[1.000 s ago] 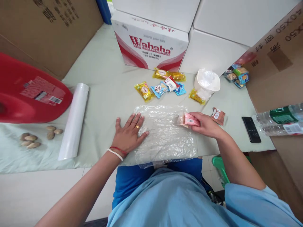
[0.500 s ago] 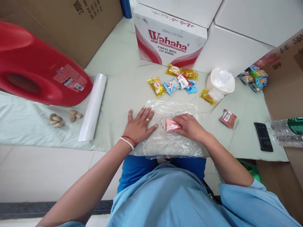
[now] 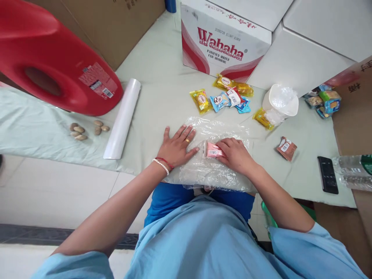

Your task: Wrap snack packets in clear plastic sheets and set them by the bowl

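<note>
A sheet of clear plastic film point(image 3: 200, 170) lies crinkled on the cloth-covered table in front of me. My left hand point(image 3: 178, 148) rests flat on the film's left side, fingers spread, with nothing in it. On the middle of the film is a pink packaged snack point(image 3: 214, 151), and my right hand point(image 3: 234, 154) has its fingers closed over the snack's right end, hiding that part. Beyond the film lie a yellow snack packet point(image 3: 201, 100), a light blue packet point(image 3: 220, 101) and a red and white packet point(image 3: 234, 97).
On the left stand a red jug point(image 3: 95, 83), a white roll point(image 3: 122, 120) and several brown nuts or stones point(image 3: 78, 131). At right are a white cup point(image 3: 271, 100), a brown packet point(image 3: 286, 148), a black phone point(image 3: 328, 174) and clear bottles point(image 3: 350, 167). Boxes point(image 3: 221, 46) line the back.
The camera view has shifted, so the table's things sit further right in the picture. Both hands keep their places on the film and the pink snack.
</note>
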